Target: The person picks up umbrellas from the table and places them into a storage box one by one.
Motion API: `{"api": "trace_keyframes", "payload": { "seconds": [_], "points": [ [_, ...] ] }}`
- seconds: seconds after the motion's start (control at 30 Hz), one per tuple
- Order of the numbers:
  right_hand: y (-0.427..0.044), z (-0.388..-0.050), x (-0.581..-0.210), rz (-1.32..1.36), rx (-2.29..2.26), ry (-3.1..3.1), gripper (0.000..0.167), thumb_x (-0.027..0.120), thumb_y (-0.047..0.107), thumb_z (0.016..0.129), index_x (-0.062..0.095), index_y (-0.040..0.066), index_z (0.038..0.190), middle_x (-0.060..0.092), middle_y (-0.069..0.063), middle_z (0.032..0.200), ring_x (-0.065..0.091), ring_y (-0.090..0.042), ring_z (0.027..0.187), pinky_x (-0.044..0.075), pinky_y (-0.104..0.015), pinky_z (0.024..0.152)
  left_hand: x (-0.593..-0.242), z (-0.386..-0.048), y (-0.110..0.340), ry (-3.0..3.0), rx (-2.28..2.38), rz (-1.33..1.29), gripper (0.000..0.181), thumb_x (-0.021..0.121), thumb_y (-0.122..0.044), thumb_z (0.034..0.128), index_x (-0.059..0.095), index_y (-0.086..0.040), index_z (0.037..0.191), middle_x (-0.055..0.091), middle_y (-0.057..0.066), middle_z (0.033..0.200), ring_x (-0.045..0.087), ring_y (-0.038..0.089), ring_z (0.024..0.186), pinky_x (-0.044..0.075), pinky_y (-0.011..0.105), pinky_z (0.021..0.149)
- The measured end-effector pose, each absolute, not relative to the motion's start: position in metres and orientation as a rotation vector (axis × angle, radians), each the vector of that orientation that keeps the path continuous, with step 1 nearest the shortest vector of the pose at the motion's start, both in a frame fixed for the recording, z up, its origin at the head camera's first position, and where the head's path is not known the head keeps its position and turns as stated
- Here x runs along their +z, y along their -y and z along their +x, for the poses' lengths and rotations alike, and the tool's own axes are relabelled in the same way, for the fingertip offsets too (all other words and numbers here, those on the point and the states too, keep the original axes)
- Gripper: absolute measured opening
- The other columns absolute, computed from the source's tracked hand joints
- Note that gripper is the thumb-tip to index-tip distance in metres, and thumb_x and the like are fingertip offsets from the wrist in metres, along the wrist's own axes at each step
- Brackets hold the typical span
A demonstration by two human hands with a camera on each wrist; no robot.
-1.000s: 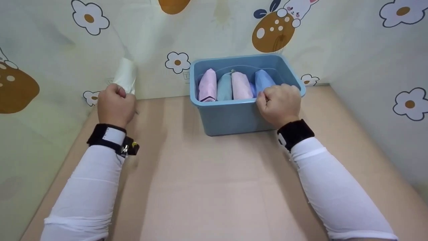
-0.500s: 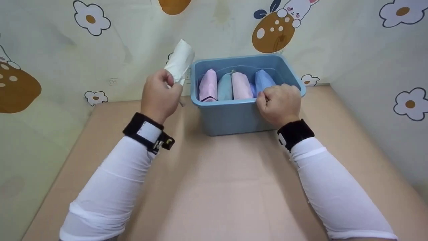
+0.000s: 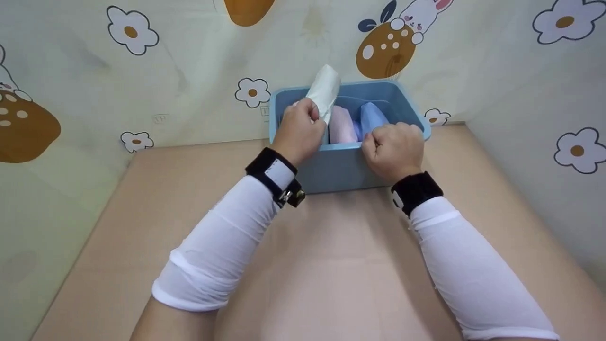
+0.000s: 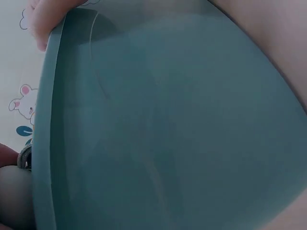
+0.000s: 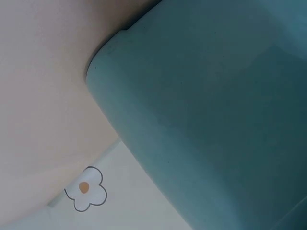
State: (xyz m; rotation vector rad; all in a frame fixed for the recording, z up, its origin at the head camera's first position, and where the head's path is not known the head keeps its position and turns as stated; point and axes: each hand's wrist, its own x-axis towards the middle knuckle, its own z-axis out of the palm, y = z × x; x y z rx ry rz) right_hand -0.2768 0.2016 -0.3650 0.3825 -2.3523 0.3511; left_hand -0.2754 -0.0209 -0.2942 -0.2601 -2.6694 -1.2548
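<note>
My left hand (image 3: 301,128) holds the lower end of a white rolled cloth (image 3: 325,87) over the left part of a blue plastic bin (image 3: 341,170). The roll slants upward, its far end above the bin's back rim. My right hand (image 3: 395,148) grips the front rim near the right corner, fingers curled over it. Inside the bin stand a pink roll (image 3: 343,125) and a blue roll (image 3: 372,117); the rolls on the left are mostly hidden behind my left hand. Both wrist views show mainly the bin's outer wall (image 4: 182,115).
The bin stands on a tan tabletop (image 3: 322,274), close to a back wall covering (image 3: 199,71) printed with flowers and rabbits. Similar covering (image 3: 535,94) rises on the right side. White sleeves and black wrist straps cover my forearms.
My left hand has carried the white rolled cloth rightward, from beside the back wall to over the bin. My right hand has stayed on the rim.
</note>
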Motion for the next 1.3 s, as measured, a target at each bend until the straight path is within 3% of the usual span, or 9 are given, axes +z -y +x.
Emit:
{"api": "trace_keyframes", "payload": {
  "seconds": [0.4, 0.73, 0.9, 1.13, 1.3],
  "points": [
    [-0.199, -0.277, -0.366, 0.378, 0.338, 2.326, 0.047, 0.051, 0.031, 0.096, 0.055, 0.007, 0.055, 0.048, -0.011, 0.051, 0.048, -0.033, 0.053, 0.030, -0.039, 0.056, -0.292, -0.291, -0.018, 2.931, -1.047, -0.237, 0.021, 0.046, -0.031, 0.1109, 0.051, -0.013, 0.122, 0.061, 0.015, 0.124, 0.052, 0.026, 0.118, 0.052, 0.039, 0.094],
    [-0.201, -0.276, -0.365, 0.372, 0.342, 2.335, 0.047, 0.053, 0.030, 0.097, 0.054, 0.008, 0.055, 0.045, -0.009, 0.051, 0.046, -0.031, 0.052, 0.029, -0.038, 0.055, -0.289, -0.297, -0.036, 3.114, -0.842, -0.243, 0.040, 0.046, -0.038, 0.1113, 0.044, -0.009, 0.140, 0.057, 0.017, 0.134, 0.053, 0.027, 0.126, 0.051, 0.040, 0.102],
    [-0.201, -0.277, -0.366, 0.378, 0.339, 2.334, 0.047, 0.052, 0.030, 0.097, 0.054, 0.008, 0.056, 0.045, -0.009, 0.052, 0.046, -0.031, 0.053, 0.028, -0.038, 0.055, -0.290, -0.300, -0.037, 3.173, -0.789, -0.373, 0.041, 0.044, -0.038, 0.1121, 0.045, -0.008, 0.140, 0.059, 0.016, 0.137, 0.049, 0.030, 0.131, 0.049, 0.041, 0.106],
    [-0.202, -0.277, -0.367, 0.390, 0.329, 2.305, 0.045, 0.053, 0.028, 0.095, 0.054, 0.009, 0.055, 0.047, -0.010, 0.052, 0.048, -0.034, 0.053, 0.029, -0.041, 0.053, -0.291, -0.303, -0.030, 3.129, -0.866, -0.604, 0.036, 0.042, -0.032, 0.1127, 0.052, -0.009, 0.138, 0.064, 0.016, 0.136, 0.056, 0.031, 0.125, 0.047, 0.040, 0.106],
    [-0.202, -0.277, -0.365, 0.398, 0.321, 2.288, 0.043, 0.051, 0.027, 0.094, 0.054, 0.009, 0.055, 0.048, -0.011, 0.052, 0.049, -0.035, 0.053, 0.030, -0.042, 0.053, -0.292, -0.304, -0.026, 3.081, -0.973, -0.732, 0.042, 0.043, -0.030, 0.1119, 0.050, -0.013, 0.150, 0.062, 0.015, 0.142, 0.058, 0.025, 0.122, 0.046, 0.036, 0.107]
  ]
}}
